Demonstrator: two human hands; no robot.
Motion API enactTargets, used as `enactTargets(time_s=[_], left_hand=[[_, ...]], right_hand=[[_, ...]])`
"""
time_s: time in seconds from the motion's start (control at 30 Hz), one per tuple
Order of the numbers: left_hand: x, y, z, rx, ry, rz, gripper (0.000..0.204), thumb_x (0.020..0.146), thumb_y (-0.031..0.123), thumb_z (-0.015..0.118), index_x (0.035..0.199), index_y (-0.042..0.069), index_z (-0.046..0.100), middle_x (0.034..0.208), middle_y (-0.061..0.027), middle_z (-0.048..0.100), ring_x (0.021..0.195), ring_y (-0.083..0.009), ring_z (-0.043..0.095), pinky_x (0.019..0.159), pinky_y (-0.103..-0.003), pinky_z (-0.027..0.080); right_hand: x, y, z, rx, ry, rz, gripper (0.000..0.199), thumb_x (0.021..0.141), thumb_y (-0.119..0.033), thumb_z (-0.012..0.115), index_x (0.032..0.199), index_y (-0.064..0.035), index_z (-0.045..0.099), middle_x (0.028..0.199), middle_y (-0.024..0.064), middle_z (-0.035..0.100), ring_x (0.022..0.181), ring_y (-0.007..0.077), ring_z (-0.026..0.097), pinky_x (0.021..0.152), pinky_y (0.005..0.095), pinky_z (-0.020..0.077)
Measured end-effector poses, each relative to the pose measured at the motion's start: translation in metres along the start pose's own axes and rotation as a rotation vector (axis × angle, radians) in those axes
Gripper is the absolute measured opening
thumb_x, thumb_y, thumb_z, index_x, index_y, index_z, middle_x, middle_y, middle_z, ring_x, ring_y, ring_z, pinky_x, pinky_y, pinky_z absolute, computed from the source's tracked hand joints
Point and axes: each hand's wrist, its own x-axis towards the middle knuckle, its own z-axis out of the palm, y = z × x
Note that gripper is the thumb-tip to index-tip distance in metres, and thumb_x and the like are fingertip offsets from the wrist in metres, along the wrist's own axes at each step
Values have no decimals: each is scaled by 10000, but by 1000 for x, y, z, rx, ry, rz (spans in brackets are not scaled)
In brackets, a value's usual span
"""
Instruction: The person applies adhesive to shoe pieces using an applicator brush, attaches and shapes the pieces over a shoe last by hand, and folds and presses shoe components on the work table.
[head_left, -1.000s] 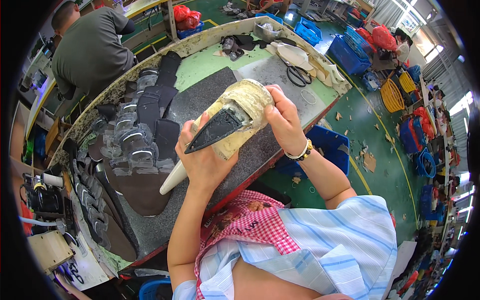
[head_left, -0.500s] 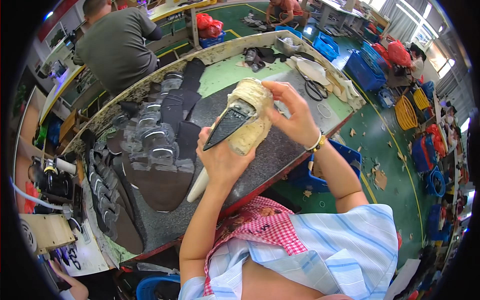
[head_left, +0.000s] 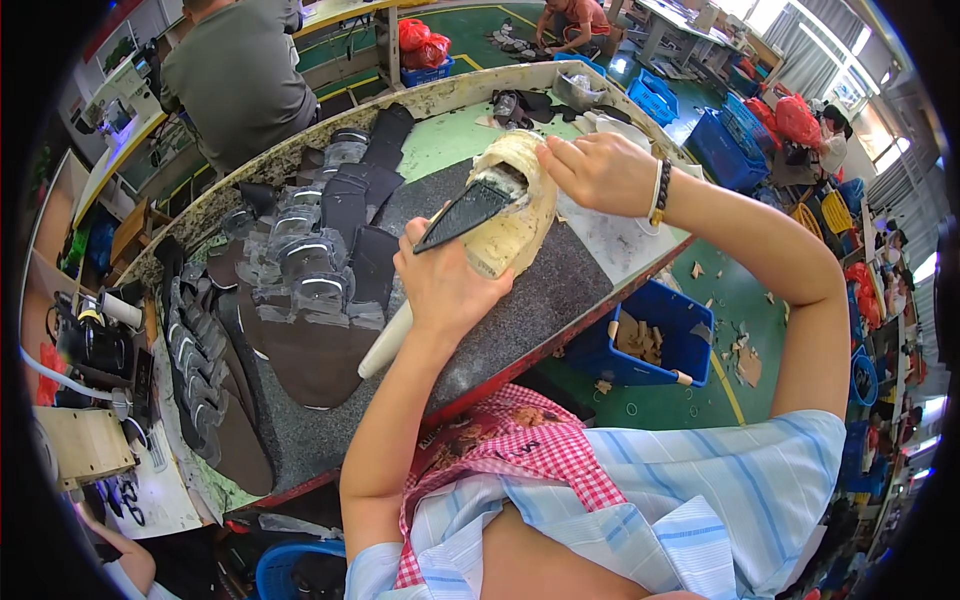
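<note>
- Pale-green tabletop (head_left: 440, 145) under a speckled dark mat (head_left: 565, 275); dark flat pieces (head_left: 310, 360) stacked at left, some with glossy patches and white bands.
- Crusted cream object (head_left: 520, 235) aloft over the mat; left grip (head_left: 445, 285) clamped around its lower part; right grip (head_left: 610, 175) pinched on its upper rim.
- Possible twist or drop if held too loosely at left; possible tearing at the rim if pulled hard at right.
- Lumpy, layered skin; hollow mouth; textured, pointed black triangular piece (head_left: 465, 215); smooth, tapered pale rod (head_left: 385, 345) below, attachment unclear.
</note>
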Motion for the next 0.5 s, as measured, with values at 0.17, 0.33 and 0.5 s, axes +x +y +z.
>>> enactTargets(time_s=[0.17, 0.33, 0.5], left_hand=[[14, -11, 10, -24, -82, 59, 710, 554, 407, 839, 1168, 112, 638, 1202, -195, 520, 1128, -393, 449, 906, -497, 422], [17, -13, 7, -43, -66, 19, 696, 545, 418, 835, 1138, 97, 661, 1187, -201, 556, 1137, -404, 469, 895, -512, 438], [19, -17, -2, -12, -171, -55, 727, 540, 429, 830, 1165, 104, 650, 1199, -172, 572, 1135, -409, 484, 882, -515, 447]], right_hand=[[-2, 25, 22, 113, 45, 18, 199, 761, -91, 612, 912, 17, 543, 714, 77, 536, 588, 232, 638, 522, 331, 523], [9, 27, 30, 380, 70, 332, 173, 873, -157, 649, 1011, -56, 630, 848, 62, 653, 747, 243, 665, 620, 346, 530], [7, 35, 15, 683, 61, 287, 280, 867, -221, 688, 1103, -73, 654, 936, 78, 686, 823, 250, 673, 730, 343, 531]])
